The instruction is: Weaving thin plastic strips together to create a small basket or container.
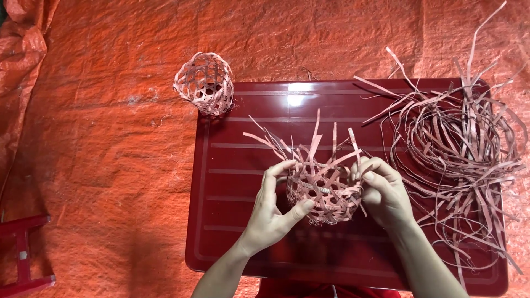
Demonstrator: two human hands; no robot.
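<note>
1. Red stool leg (25, 259) at far left edge, on orange tarp (110, 165).
2. Finished woven ball (204, 83) at red tray (243, 243)'s top-left corner.
3. Left hand (273, 212) pinches half-woven basket (323, 193), mid-tray; thumb under, fingers on rim.
4. Right hand (383, 193) fingers curled, gripping basket's right rim.
5. Loose strip pile (458, 149) crowds tray's right side, just beside the right hand.

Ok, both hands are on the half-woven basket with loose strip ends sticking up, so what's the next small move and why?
Probably bend one upright strip down and tuck it into the weave. The half-woven basket is open at the top with many ends standing free, the left hand steadies its side, and the right hand has its fingertips at the rim by those ends. The finished basket nearby shows none sticking out.
</note>
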